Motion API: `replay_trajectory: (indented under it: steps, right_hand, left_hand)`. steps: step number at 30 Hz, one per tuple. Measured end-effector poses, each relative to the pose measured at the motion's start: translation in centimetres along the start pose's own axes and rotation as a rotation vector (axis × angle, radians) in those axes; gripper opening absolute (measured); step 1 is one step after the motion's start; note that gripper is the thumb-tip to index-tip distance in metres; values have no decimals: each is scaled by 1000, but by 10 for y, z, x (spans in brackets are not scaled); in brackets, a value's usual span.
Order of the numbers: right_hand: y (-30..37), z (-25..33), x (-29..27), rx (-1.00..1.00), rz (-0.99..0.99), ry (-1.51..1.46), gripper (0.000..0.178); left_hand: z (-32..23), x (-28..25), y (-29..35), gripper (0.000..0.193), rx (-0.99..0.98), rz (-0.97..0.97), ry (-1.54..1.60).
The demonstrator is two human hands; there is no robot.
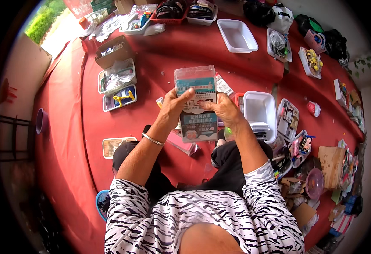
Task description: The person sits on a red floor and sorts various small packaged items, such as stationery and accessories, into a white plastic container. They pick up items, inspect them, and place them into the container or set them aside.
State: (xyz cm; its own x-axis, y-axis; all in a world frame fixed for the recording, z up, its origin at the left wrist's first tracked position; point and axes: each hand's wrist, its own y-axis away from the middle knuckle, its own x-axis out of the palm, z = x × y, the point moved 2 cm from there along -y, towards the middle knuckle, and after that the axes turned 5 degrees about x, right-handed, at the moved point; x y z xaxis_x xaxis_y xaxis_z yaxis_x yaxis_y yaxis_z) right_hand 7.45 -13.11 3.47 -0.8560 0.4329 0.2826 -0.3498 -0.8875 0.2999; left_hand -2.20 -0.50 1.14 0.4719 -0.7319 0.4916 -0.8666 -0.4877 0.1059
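A flat packet [199, 122] in a clear plastic sleeve, printed in teal, white and grey, is held upright in front of me over my lap. My left hand [173, 106] grips its left edge, with the thumb lying across the front. From the other side my right hand [229, 111] pinches the right edge, thumb also on the front. Both sets of fingers are mostly hidden behind it. Below the packet, a pink box [182, 144] rests on the red floor covering between my legs. Part of a white printed card [223, 84] shows behind the packet's right edge.
To my right stand a white plastic tub [259, 108] and trays of small goods [288, 118]. On the left are a basket with plastic bags [117, 76] and a tray with a yellow item [119, 99]. Another white tub [237, 36] sits farther off, near black bags [259, 13].
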Motion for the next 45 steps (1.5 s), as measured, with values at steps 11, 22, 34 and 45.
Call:
replay_trajectory:
  steps: [11, 22, 34, 45]
  right_hand:
    - [2, 4, 2, 55, 68, 93, 26]
    - [-3, 15, -9, -887, -811, 1298, 9]
    - [9, 12, 18, -1141, -799, 1452, 29]
    - [4, -5, 25, -1143, -613, 1545, 30]
  left_hand:
    - [-32, -31, -13, 16, 227, -255, -39]
    - [0, -5, 5, 45, -289, 178, 332]
    - [2, 10, 17, 85, -77, 463, 555]
    - [-4, 12, 10, 55, -52, 240, 544]
